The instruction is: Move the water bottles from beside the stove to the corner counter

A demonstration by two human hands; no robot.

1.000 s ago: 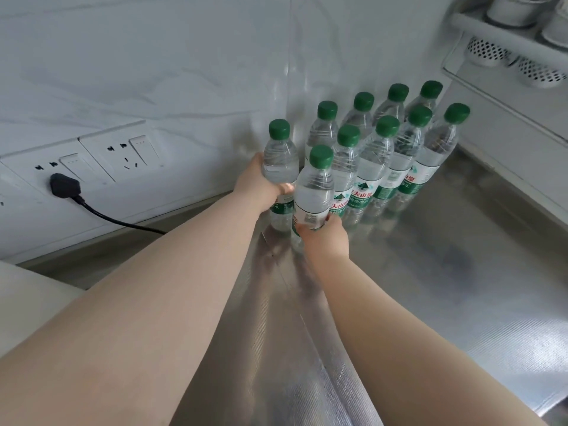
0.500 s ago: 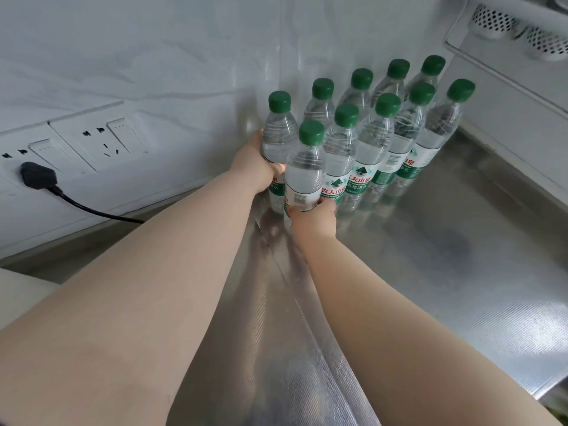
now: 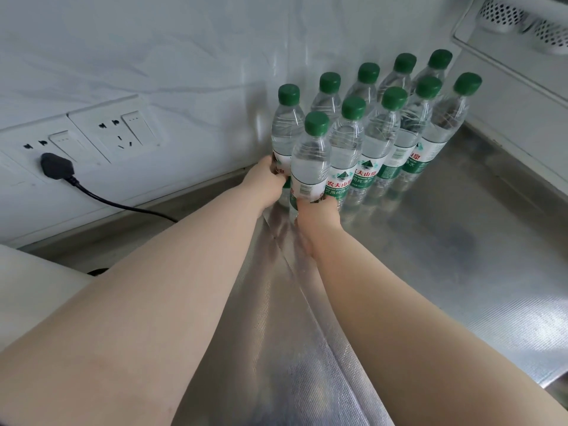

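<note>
The foil-covered counter [image 3: 461, 272] fills the lower right of the view and meets white marbled walls [image 3: 153, 56] at a corner, with a raised seam in the foil running toward the camera between the two forearms. To the right of the bottles a broad stretch of bare foil lies open, up to the right-hand wall; on the left, only a narrow strip separates the bottles from the back wall. Ten water bottles [image 3: 381, 133] with green caps stand upright in the corner, packed in two rows of five, sides touching. The left hand [image 3: 264, 182] is wrapped around the lower part of the back-row end bottle [image 3: 284, 130], nearest the sockets, fingers curled behind it. The right hand [image 3: 319, 210] is closed around the base of the front-row end bottle [image 3: 310, 161], just beside the other. On the wall sit two white sockets [image 3: 113, 133], and one black plug [image 3: 57, 166] sits in the left one, its cable trailing along the counter edge.
</note>
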